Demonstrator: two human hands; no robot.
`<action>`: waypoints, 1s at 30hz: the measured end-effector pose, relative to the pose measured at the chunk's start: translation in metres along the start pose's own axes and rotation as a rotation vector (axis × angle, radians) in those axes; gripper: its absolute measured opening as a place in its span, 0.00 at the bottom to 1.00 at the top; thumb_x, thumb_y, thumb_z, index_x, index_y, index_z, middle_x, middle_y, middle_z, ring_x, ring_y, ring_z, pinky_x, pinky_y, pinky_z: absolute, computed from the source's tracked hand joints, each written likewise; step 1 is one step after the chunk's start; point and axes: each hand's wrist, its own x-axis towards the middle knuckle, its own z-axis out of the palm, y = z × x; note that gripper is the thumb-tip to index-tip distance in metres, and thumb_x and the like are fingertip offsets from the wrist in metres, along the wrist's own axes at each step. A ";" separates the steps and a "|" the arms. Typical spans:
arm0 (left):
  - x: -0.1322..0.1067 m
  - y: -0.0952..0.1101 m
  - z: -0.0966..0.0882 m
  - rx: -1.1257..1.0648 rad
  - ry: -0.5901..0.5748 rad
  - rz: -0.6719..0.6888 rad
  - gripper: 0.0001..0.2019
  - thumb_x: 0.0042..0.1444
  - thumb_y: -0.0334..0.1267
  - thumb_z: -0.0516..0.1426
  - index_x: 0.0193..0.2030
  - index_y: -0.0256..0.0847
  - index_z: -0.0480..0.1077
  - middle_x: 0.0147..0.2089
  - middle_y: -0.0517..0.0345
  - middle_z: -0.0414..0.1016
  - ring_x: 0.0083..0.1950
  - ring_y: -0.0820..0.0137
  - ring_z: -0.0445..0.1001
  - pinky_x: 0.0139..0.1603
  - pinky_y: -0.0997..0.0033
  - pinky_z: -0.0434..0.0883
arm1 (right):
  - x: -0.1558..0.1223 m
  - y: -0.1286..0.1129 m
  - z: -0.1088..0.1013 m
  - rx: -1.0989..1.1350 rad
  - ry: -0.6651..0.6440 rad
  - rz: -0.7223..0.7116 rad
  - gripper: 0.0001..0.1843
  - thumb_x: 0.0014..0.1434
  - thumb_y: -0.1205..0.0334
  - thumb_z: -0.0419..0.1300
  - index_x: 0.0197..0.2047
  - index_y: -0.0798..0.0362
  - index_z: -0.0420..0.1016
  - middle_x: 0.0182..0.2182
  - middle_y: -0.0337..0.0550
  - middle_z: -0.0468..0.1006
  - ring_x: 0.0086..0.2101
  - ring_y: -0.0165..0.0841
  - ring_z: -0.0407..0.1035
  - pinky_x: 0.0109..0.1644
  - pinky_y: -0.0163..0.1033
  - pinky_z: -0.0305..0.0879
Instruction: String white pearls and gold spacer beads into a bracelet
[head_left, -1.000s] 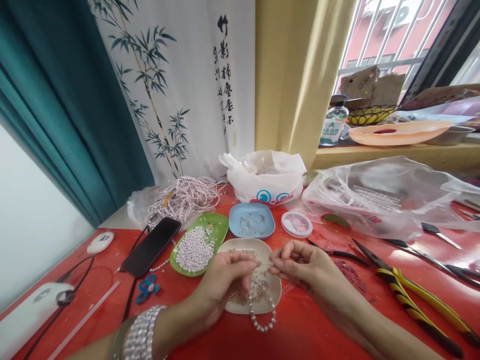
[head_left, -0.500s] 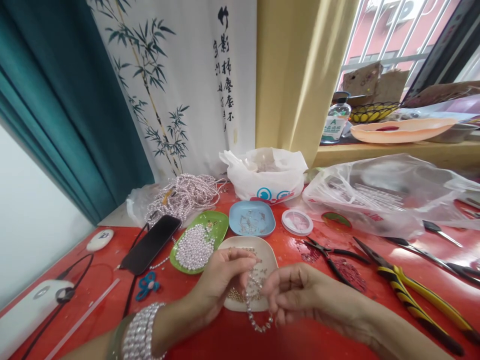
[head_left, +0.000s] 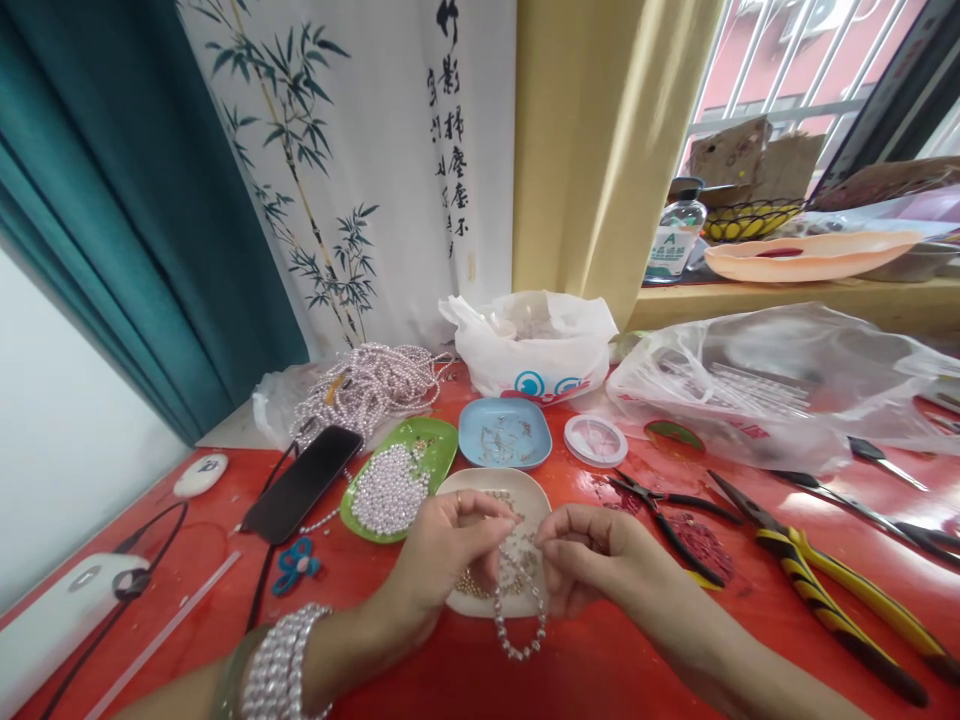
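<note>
Right hand (head_left: 592, 560) has come back up from its lower spot of half a second ago; its fingertips now meet the left hand (head_left: 442, 545) again, as a second ago. Both hands together, each pinched shut on the bead strand (head_left: 525, 640). Left holds the upper part, right nips the free end; whether a bead or bare cord sits between the right fingertips is too small to tell. The strand hangs as a loop from the pinch, its bottom over the worktop (head_left: 637, 680) just past the near rim of the beige dish (head_left: 536, 490), by the middle of the worktop's near edge.

Judgement on doing this well: keep the pinch over the beige dish so a dropped bead lands in it; keep the cord end short and taut between the fingertips; let the loop hang free, not drag.

Containers:
- beige dish: small gold and pale beads, partly hidden by the hands
- green dish (head_left: 442, 440), touching it on the left: heap of white pearls (head_left: 386, 490)
- blue dish (head_left: 469, 440), behind: a few small metal bits
- white bag (head_left: 536, 350), at the far edge: contents unclear
- clear bag (head_left: 765, 390), far right: pale rods, as far as can be seen

Small pliers (head_left: 667, 510) lie just right of the right hand.
</note>
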 end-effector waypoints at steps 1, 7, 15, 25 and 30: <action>0.000 0.000 0.000 0.007 0.002 -0.003 0.07 0.45 0.36 0.58 0.28 0.33 0.67 0.11 0.65 0.64 0.12 0.81 0.59 0.16 0.81 0.57 | 0.000 0.000 0.001 -0.005 0.003 -0.002 0.10 0.45 0.56 0.59 0.25 0.55 0.65 0.16 0.34 0.73 0.18 0.26 0.70 0.23 0.31 0.63; -0.003 0.004 0.001 0.050 0.002 -0.016 0.07 0.43 0.37 0.58 0.27 0.34 0.66 0.11 0.65 0.64 0.13 0.79 0.60 0.16 0.80 0.59 | 0.000 0.005 0.006 -0.050 0.010 0.009 0.12 0.44 0.56 0.60 0.30 0.55 0.68 0.16 0.34 0.74 0.19 0.27 0.71 0.25 0.33 0.65; -0.004 0.005 0.003 0.093 0.006 -0.010 0.08 0.42 0.37 0.58 0.27 0.35 0.66 0.11 0.65 0.64 0.13 0.78 0.61 0.17 0.79 0.60 | -0.003 0.003 0.007 -0.061 0.035 0.010 0.09 0.46 0.57 0.55 0.21 0.54 0.64 0.12 0.35 0.73 0.15 0.25 0.67 0.19 0.30 0.60; -0.008 0.004 0.002 0.176 0.023 0.032 0.05 0.45 0.35 0.56 0.28 0.35 0.66 0.13 0.65 0.65 0.15 0.79 0.63 0.18 0.80 0.61 | -0.005 0.004 0.011 -0.043 0.031 0.011 0.06 0.44 0.62 0.52 0.19 0.54 0.63 0.11 0.35 0.71 0.13 0.24 0.65 0.19 0.29 0.59; -0.009 0.004 0.002 0.168 0.009 0.035 0.05 0.45 0.35 0.56 0.27 0.35 0.65 0.13 0.66 0.65 0.15 0.79 0.63 0.18 0.80 0.62 | -0.003 0.005 0.011 -0.046 0.038 0.013 0.07 0.45 0.61 0.52 0.20 0.54 0.63 0.11 0.35 0.72 0.13 0.24 0.64 0.19 0.29 0.60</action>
